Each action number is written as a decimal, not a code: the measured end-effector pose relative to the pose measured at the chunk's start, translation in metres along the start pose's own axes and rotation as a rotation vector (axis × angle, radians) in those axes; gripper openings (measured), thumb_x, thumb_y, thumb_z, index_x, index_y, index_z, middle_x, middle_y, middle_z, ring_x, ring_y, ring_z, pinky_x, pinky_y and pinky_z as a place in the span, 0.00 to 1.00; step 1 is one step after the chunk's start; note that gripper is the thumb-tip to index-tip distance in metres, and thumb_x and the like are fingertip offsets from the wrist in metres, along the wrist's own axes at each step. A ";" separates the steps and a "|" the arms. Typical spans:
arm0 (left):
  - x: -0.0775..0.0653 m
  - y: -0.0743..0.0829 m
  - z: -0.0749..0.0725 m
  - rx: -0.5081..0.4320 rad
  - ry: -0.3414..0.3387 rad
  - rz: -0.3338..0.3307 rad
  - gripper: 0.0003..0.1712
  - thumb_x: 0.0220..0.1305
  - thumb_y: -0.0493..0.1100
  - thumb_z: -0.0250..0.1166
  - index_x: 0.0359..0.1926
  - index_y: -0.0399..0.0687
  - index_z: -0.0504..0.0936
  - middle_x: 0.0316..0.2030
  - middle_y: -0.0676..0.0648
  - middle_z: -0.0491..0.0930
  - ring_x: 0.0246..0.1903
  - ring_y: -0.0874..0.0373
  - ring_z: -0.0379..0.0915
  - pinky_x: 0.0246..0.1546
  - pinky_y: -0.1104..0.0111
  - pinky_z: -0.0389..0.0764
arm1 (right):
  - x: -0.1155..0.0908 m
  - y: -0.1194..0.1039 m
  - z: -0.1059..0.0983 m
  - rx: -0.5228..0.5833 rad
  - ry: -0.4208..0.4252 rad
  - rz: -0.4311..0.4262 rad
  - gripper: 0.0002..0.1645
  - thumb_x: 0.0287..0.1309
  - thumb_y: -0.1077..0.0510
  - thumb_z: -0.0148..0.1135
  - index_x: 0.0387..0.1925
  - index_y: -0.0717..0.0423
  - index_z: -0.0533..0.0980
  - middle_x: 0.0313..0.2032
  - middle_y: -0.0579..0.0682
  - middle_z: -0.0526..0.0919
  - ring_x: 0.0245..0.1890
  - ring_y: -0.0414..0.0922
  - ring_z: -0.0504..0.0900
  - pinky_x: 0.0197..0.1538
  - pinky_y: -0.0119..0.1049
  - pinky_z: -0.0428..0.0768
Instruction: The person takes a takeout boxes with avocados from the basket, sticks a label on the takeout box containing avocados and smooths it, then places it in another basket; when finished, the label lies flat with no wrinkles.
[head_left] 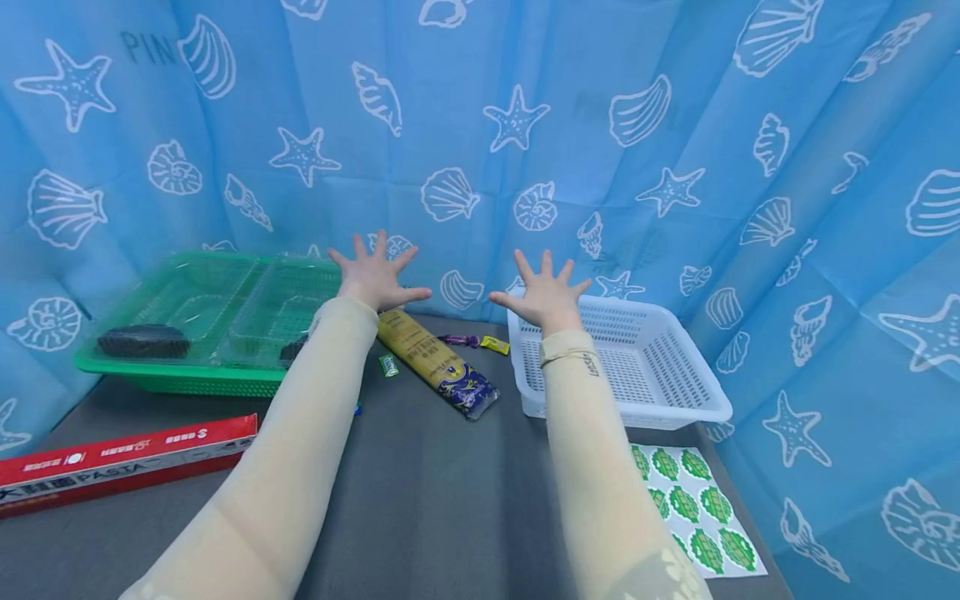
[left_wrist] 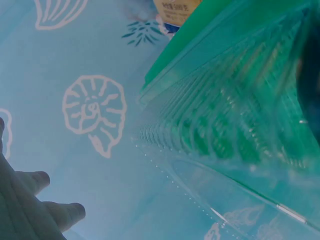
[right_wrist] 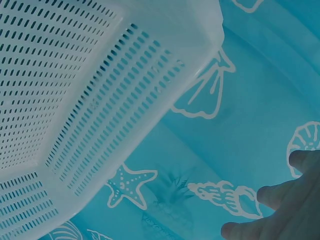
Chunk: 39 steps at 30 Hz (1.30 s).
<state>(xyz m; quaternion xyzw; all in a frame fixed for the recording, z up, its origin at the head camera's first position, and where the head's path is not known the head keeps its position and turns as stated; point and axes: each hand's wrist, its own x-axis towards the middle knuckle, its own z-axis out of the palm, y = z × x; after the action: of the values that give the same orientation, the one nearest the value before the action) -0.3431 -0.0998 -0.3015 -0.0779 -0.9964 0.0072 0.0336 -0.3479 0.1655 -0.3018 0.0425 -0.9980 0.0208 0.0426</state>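
Both hands are raised in front of the curtain with fingers spread wide, and neither holds anything. My left hand [head_left: 375, 279] is above the far end of a yellow and blue packet [head_left: 431, 358], beside a green basket [head_left: 202, 385]. Two see-through plastic trays [head_left: 197, 287] sit in that basket, with a dark lump [head_left: 144, 341] in the left one. Over the left side of a white slotted basket [head_left: 630, 415] is my right hand [head_left: 549, 293]. In the wrist views, only some fingers of the left hand [left_wrist: 30, 205] and right hand [right_wrist: 287, 210] show.
A red pasta box [head_left: 127, 462] lies at the front left. Small wrapped candies, one purple [head_left: 459, 340], one yellow [head_left: 495, 344] and one green [head_left: 388, 365], lie around the packet. Right of the forearm is a sheet of green round stickers [head_left: 705, 504]. A blue shell-print curtain [head_left: 480, 225] closes the back.
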 end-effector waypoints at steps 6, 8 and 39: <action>-0.002 -0.001 0.001 -0.006 -0.003 0.002 0.51 0.40 0.82 0.38 0.65 0.72 0.36 0.66 0.38 0.31 0.59 0.28 0.25 0.43 0.28 0.39 | -0.003 -0.003 0.001 0.004 -0.007 0.004 0.54 0.36 0.17 0.35 0.64 0.31 0.35 0.66 0.60 0.36 0.60 0.70 0.31 0.48 0.74 0.37; -0.002 -0.002 0.002 -0.006 -0.001 -0.001 0.51 0.40 0.82 0.38 0.65 0.72 0.36 0.66 0.39 0.31 0.59 0.28 0.25 0.43 0.28 0.39 | -0.003 -0.003 0.001 -0.003 -0.015 0.005 0.55 0.36 0.17 0.34 0.64 0.31 0.34 0.66 0.60 0.35 0.60 0.70 0.31 0.48 0.74 0.37; -0.012 0.005 0.007 -0.066 0.001 0.049 0.51 0.39 0.82 0.38 0.64 0.74 0.37 0.66 0.40 0.30 0.60 0.29 0.25 0.43 0.28 0.39 | -0.013 0.004 0.009 0.025 0.001 -0.015 0.52 0.39 0.20 0.38 0.65 0.30 0.37 0.66 0.60 0.36 0.59 0.71 0.32 0.47 0.74 0.35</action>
<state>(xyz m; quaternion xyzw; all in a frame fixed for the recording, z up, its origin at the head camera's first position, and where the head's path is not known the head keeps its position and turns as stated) -0.3308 -0.0971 -0.3098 -0.1036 -0.9938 -0.0251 0.0311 -0.3364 0.1699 -0.3120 0.0505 -0.9973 0.0331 0.0427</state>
